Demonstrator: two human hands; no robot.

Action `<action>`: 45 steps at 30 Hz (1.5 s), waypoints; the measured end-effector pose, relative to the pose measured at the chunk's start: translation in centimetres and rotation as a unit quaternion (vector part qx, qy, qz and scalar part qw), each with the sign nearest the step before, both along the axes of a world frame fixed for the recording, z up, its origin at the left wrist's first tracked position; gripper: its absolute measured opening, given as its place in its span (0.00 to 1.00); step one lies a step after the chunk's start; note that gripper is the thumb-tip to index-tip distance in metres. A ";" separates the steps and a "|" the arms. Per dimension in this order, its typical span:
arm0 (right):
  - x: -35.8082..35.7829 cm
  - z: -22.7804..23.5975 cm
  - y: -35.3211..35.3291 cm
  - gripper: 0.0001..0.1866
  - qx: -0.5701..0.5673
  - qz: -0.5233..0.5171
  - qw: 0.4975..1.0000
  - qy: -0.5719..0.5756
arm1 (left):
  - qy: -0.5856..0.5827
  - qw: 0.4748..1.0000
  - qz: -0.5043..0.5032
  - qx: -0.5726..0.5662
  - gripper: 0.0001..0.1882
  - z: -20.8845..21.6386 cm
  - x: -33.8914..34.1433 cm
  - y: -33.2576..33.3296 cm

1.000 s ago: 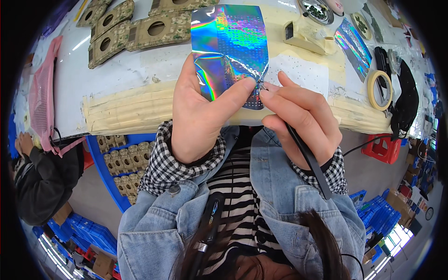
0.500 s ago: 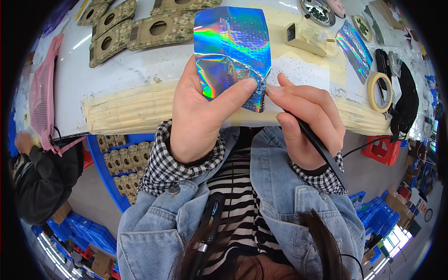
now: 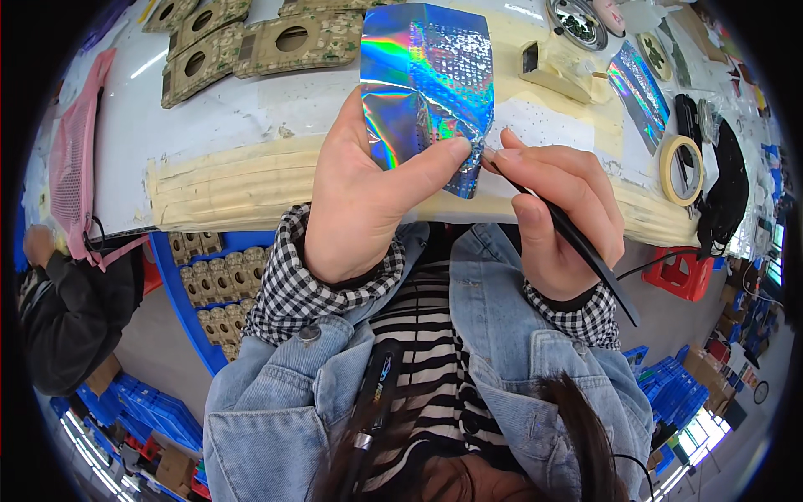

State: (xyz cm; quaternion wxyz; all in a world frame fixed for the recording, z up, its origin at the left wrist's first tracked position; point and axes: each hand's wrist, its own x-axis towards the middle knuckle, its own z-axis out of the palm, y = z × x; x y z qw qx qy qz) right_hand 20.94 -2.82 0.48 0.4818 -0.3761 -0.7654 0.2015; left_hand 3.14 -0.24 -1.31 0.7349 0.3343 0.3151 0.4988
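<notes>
A shiny holographic foil sheet (image 3: pixel 447 71), creased across its lower half and printed with rows of small marks, is held over the table's front edge. My left hand (image 3: pixel 364 192) pinches its lower part, the thumb lying across the front. Between the fingers and thumb of my right hand (image 3: pixel 569 205) are long black tweezers (image 3: pixel 585 251). Their tips meet the sheet's lower right edge beside my left thumb. Whether anything small sits in the tips cannot be made out.
Camouflage-patterned pieces with round holes (image 3: pixel 293 42) lie at the back left. A cream block (image 3: pixel 552 71), another foil strip (image 3: pixel 640 92) and a tape roll (image 3: pixel 682 170) lie to the right. A pink mesh bag (image 3: pixel 74 167) hangs at left, near another person's sleeve (image 3: pixel 84 301). Below sits a blue tray (image 3: pixel 180 293).
The view has shifted slightly. The foil sheet and both hands appear a little further right, and the tweezers' back end has swung slightly up and right. Both hands keep their grips.
</notes>
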 end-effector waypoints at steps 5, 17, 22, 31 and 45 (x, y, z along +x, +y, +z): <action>-0.2 0.2 0.0 0.11 -0.010 -0.008 1.000 0.019 | -0.001 1.000 0.008 -0.007 0.22 0.1 0.0 0.0; 1.2 1.2 -0.4 0.21 0.011 -0.070 0.997 -0.022 | -0.011 1.000 -0.004 -0.024 0.18 0.4 0.0 -0.2; 1.2 1.2 -0.7 0.21 0.018 -0.042 0.999 -0.026 | 0.004 1.000 0.003 -0.006 0.11 0.1 0.2 -0.4; 0.9 0.8 -0.5 0.22 0.019 -0.019 0.999 -0.047 | 0.005 1.000 0.003 -0.009 0.09 0.0 0.1 -0.6; 0.8 0.4 -0.8 0.12 -0.004 -0.075 0.997 -0.019 | -0.001 0.999 -0.014 0.032 0.11 0.1 0.1 -0.7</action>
